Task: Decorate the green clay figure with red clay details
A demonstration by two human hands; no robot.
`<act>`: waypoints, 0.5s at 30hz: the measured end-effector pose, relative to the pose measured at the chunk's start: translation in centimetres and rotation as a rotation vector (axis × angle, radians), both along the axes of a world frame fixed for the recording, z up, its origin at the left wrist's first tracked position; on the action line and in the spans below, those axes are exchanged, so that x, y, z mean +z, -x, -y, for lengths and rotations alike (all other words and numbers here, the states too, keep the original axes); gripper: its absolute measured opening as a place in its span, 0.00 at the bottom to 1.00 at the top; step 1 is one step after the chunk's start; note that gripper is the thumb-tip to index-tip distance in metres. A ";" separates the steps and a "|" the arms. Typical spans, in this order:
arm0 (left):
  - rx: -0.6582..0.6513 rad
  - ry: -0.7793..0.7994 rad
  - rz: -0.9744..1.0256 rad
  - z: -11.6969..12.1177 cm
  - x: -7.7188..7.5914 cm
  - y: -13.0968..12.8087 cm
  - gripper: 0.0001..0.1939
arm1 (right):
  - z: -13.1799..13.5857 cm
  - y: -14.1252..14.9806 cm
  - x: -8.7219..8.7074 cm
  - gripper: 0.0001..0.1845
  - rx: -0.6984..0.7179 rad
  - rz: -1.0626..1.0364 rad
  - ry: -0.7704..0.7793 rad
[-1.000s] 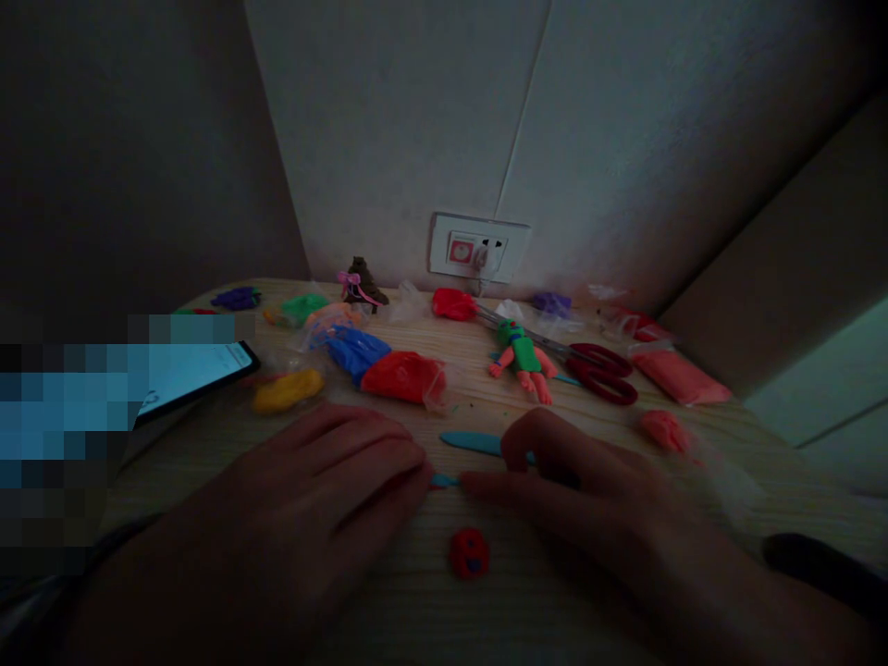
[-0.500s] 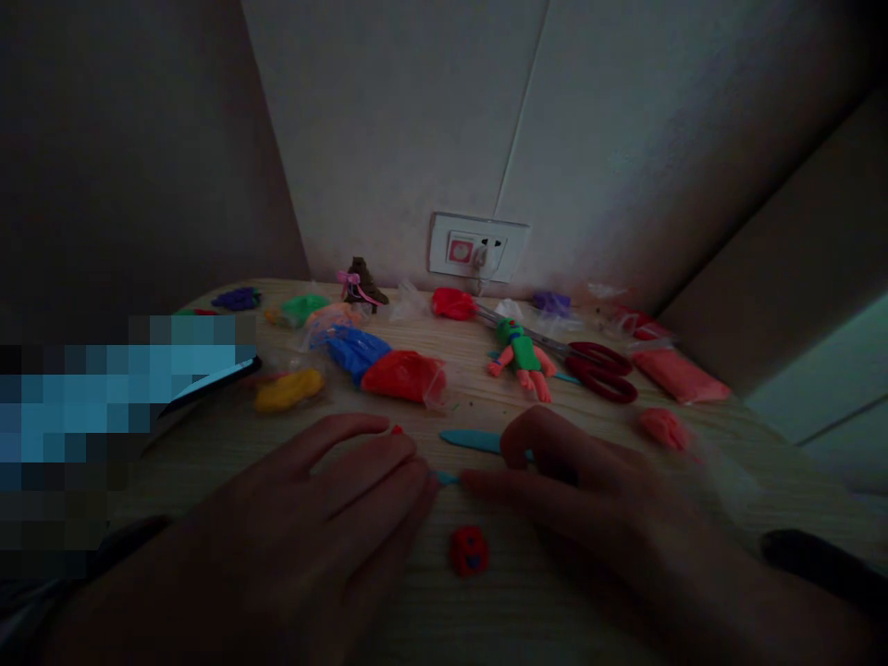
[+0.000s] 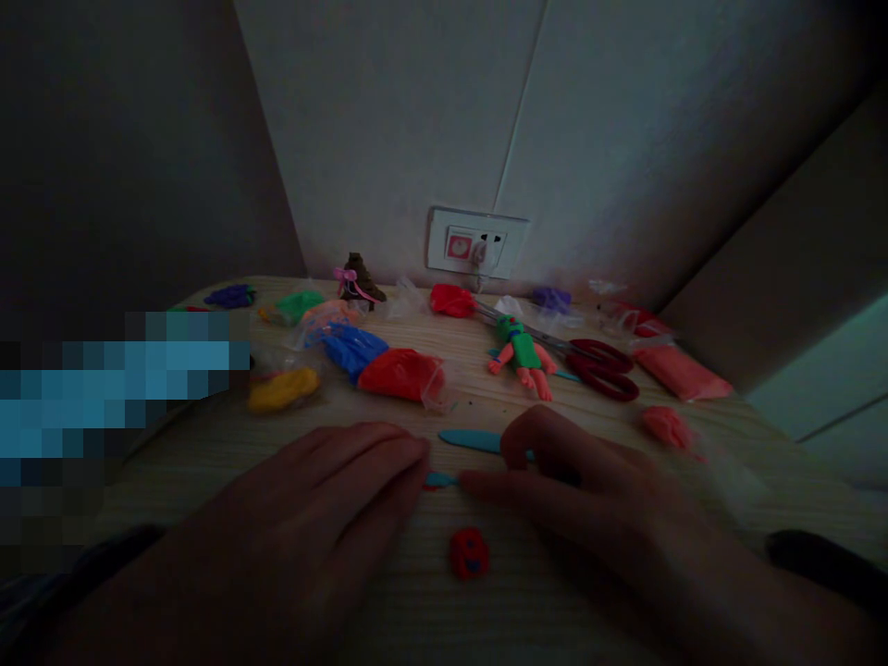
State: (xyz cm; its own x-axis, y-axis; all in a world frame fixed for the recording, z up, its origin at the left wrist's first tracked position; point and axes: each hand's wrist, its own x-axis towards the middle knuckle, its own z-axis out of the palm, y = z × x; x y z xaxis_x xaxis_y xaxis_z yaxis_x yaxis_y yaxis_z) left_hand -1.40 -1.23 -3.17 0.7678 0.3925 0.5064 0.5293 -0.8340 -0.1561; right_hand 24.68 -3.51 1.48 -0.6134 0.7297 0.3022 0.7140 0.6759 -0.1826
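Head view shows me a slim blue piece (image 3: 440, 479) in the gap between both hands, narrow toward its right end, with a smear of red (image 3: 434, 488) along its near edge. From my end I can't make out whether it is a tool's tip or clay. The right hand (image 3: 586, 490) meets it with a fingertip; I can't tell if that grip is closed on it. The left hand (image 3: 333, 504) covers its other end, fingers together, and whatever they hold is hidden from me. Just beyond the right grip, a blue modelling tool (image 3: 470, 439) passes behind the curled finger. Nearer than both grips sits a red clay lump (image 3: 470, 553), its dark blue marks hard to read in dim light.
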 end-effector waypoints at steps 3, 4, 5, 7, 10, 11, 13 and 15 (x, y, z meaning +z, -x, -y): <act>-0.017 0.036 0.030 -0.3 0.2 -0.2 0.26 | 0.2 0.0 0.2 0.19 -0.003 -0.002 -0.002; -0.018 0.053 0.055 -0.5 0.3 -0.3 0.25 | 0.2 0.0 0.2 0.19 -0.004 -0.001 0.000; -0.015 0.070 0.077 -0.6 0.4 -0.5 0.25 | 0.2 0.0 0.3 0.18 -0.003 0.002 0.004; -0.009 0.077 0.115 -0.8 0.8 -0.8 0.23 | 0.2 0.0 0.3 0.17 0.000 -0.003 -0.002; -0.009 0.024 0.097 -0.9 1.2 -1.0 0.20 | 0.2 0.2 0.2 0.16 -0.021 -0.007 -0.009; -0.007 0.004 0.080 -0.9 1.3 -1.0 0.19 | 0.1 0.3 0.1 0.15 -0.032 -0.005 -0.006; -0.009 -0.024 0.048 -0.8 1.5 -0.9 0.18 | 0.1 0.5 0.0 0.14 -0.050 -0.006 0.008; -0.022 -0.045 0.044 -0.8 1.5 -0.8 0.17 | 0.1 0.5 -0.1 0.15 -0.045 -0.007 0.013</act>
